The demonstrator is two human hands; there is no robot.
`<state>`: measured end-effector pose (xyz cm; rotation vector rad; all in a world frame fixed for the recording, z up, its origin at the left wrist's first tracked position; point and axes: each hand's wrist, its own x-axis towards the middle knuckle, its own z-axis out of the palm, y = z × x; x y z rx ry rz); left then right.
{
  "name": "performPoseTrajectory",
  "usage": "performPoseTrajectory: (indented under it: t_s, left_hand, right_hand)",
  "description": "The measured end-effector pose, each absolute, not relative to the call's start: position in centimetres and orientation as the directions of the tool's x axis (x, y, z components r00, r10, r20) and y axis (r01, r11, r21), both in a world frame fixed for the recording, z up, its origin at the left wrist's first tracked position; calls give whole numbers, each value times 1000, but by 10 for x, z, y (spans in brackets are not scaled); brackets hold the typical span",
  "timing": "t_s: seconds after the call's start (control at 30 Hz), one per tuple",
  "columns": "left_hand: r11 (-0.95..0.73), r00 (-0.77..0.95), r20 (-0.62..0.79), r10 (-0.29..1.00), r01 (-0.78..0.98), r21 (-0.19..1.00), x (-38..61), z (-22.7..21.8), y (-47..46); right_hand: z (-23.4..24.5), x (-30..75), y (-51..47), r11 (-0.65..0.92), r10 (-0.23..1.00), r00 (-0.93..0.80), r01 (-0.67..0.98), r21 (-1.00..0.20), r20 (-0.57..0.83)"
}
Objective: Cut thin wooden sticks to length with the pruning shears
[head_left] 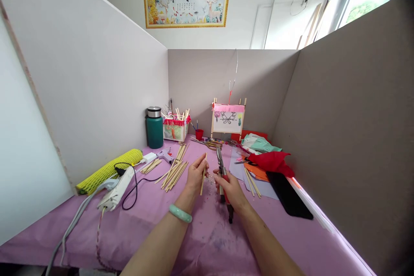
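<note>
My left hand [196, 175], with a green bangle on its wrist, pinches a thin bamboo stick [203, 173] held nearly upright over the purple tablecloth [210, 233]. My right hand [231, 187] is wrapped round the red handles of a pair of cutters [221, 167], whose dark jaws point away from me, just right of the stick. The jaws and the stick stand close but apart. A pile of loose bamboo sticks [174, 171] lies to the left of my left hand.
A power strip [117, 187] with cables and a yellow foam-net roll [108, 170] lie at the left. A glue gun [164, 154], green flask [154, 127], stick box [175, 126] and small paper lantern [228, 118] stand at the back. Red cloth [271, 161] and a black sheet [289, 194] lie right.
</note>
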<state>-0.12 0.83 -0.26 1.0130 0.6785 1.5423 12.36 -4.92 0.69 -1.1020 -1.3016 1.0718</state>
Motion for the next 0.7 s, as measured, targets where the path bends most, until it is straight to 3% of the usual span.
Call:
performPoseTrajectory:
  t_s: [0.23, 0.47, 0.7]
  left_hand:
    - [-176, 34, 226, 974, -518, 837, 1, -4, 7]
    - [-114, 78, 179, 981, -517, 848, 0, 1, 5]
    - [-104, 101, 174, 980, -485, 868, 1, 1, 5]
  right_hand:
    - [7, 128, -52, 80, 983, -163, 2, -997, 78]
    - [5, 135, -60, 143, 963, -230, -3, -990, 140]
    - [-10, 124, -45, 84, 996, -2, 107, -991, 85]
